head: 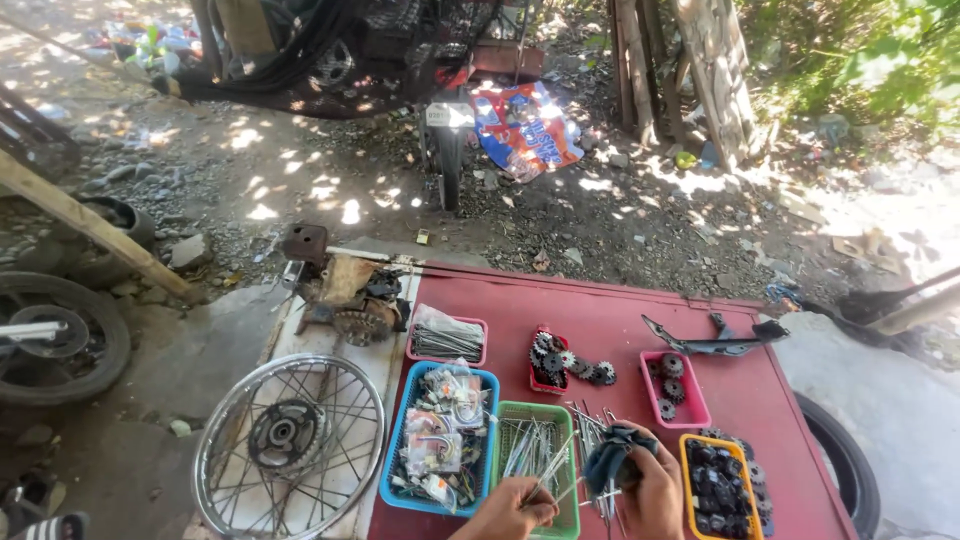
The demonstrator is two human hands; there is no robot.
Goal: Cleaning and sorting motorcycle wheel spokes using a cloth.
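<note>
My left hand (512,512) pinches a thin metal spoke (552,467) that slants up over the green basket (505,412) of spokes. My right hand (652,492) grips a dark blue-grey rag (612,452) wrapped around the spoke's upper part. Both hands hover low over the front of a red tabletop (620,320). More loose spokes (592,420) lie on the red surface just beyond my right hand.
A blue basket (398,440) holds bagged parts, a yellow tray (688,470) dark bearings, pink trays (690,412) sprockets. A spoked wheel rim (288,442) lies left on a white board beside an engine part (345,295). Tyres, a motorcycle rear wheel (447,160) and gravel surround the table.
</note>
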